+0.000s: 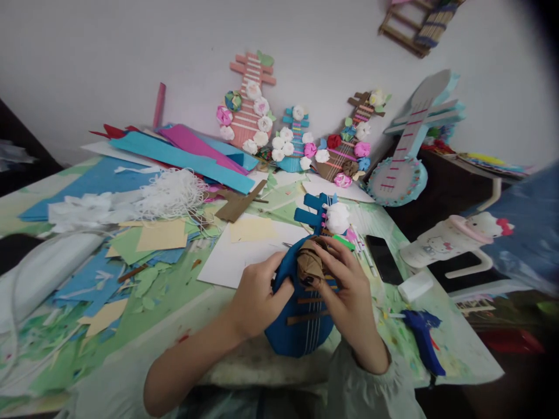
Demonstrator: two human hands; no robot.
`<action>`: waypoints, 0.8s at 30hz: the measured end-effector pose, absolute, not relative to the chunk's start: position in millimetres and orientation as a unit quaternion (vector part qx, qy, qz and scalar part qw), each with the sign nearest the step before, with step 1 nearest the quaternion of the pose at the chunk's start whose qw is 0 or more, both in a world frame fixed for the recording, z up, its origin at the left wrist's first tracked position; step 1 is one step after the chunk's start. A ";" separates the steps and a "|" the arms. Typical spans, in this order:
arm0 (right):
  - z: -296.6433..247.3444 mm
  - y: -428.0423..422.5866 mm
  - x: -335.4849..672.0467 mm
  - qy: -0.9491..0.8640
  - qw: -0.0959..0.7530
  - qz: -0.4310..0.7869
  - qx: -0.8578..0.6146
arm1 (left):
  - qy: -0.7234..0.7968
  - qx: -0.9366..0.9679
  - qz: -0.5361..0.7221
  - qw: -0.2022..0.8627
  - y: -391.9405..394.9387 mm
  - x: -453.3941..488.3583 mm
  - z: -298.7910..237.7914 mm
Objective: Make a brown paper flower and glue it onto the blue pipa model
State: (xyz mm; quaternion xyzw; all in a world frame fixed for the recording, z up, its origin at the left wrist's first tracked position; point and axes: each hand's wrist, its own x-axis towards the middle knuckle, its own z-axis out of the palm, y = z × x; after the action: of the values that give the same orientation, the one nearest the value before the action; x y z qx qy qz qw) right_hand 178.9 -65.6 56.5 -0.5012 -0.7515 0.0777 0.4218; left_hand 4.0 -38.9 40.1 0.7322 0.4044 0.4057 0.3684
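At the near edge of the green table (174,308), the left hand (257,297) curls closed on the blue cardboard lute model (301,334); the right hand (349,288) pinches a crumpled brown paper flower (309,263) against it.

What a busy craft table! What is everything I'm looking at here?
table: one, green, paint-spattered, fills the view
blue paper guitar: one, blue, near edge, held
brown paper flower: one, brown, on that guitar's body
white paper flower: one, white, by its neck
flowered guitars: three, pink, blue, brown, against the wall
large guitar: one, pale blue, to their right
paper sheets: many, blue, magenta, yellow, green, left half
string tangle: one, white, on the sheets
phone: one, black, right of the held guitar
glue gun: one, blue, near right edge
cat mug: one, white and pink, far right
left hand: grips the guitar's edge
right hand: holds the brown flower
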 end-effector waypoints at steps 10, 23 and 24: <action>54.6 -56.1 186.5 -0.749 0.418 0.138 -0.495 | 0.429 0.727 0.373 0.384 -39.2 5.9 39.9; 67.3 -64.7 183.8 -0.761 0.361 0.174 -0.511 | 0.432 0.724 0.366 0.394 -35.0 6.2 34.4; 68.8 -65.7 182.8 -0.758 0.360 0.179 -0.514 | 0.430 0.724 0.368 0.396 -34.7 6.2 34.0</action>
State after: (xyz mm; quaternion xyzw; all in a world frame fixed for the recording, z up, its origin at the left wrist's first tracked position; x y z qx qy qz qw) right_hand 182.8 -65.7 68.8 -0.5137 -0.7577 0.1792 0.3604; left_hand 6.2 -34.7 34.0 0.7235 0.4296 0.3675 0.3961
